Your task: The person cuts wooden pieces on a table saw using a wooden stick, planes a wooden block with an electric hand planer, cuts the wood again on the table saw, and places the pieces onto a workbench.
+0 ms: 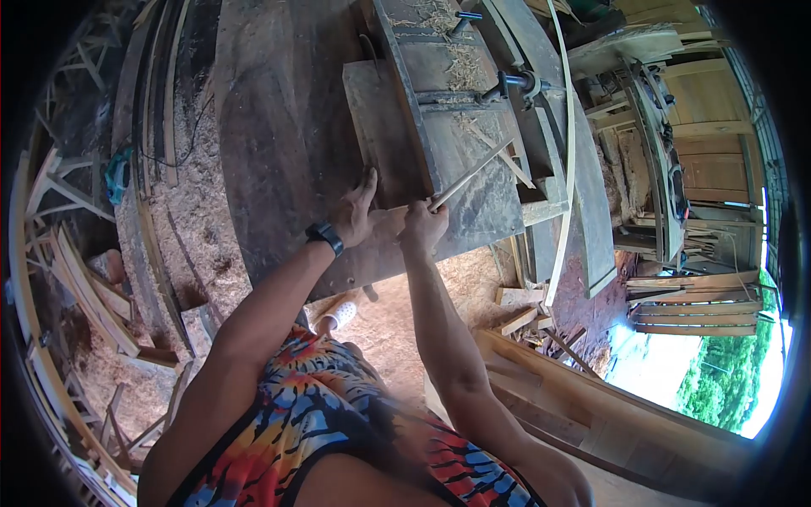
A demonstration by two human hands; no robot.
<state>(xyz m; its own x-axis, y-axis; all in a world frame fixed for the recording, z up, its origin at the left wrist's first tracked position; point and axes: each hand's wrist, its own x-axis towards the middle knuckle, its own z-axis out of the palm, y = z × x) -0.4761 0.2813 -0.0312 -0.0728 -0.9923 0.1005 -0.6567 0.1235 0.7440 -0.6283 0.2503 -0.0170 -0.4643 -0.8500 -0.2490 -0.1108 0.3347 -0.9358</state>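
Observation:
My right hand point(425, 226) is closed around the near end of a slim wooden stick point(473, 176), which slants up and to the right over the bench top. To its left, my left hand point(353, 213) lies with fingers stretched forward on the dark wooden table point(287, 152), a black watch point(325, 237) on the wrist. A short pale piece of wood point(387, 225) spans the gap between both hands; its ends are hidden by them. Just ahead of my left fingers is a flat board point(380, 127) against the raised metal-edged bench top point(486, 207).
Clamp handles point(507, 84) stick out from the bench among wood shavings point(465, 68). A long thin strip point(568, 152) runs down its right side. Curved wooden parts point(93, 291) stand at left, and a large wooden panel point(591, 414) lies lower right. Sawdust covers the floor point(393, 325).

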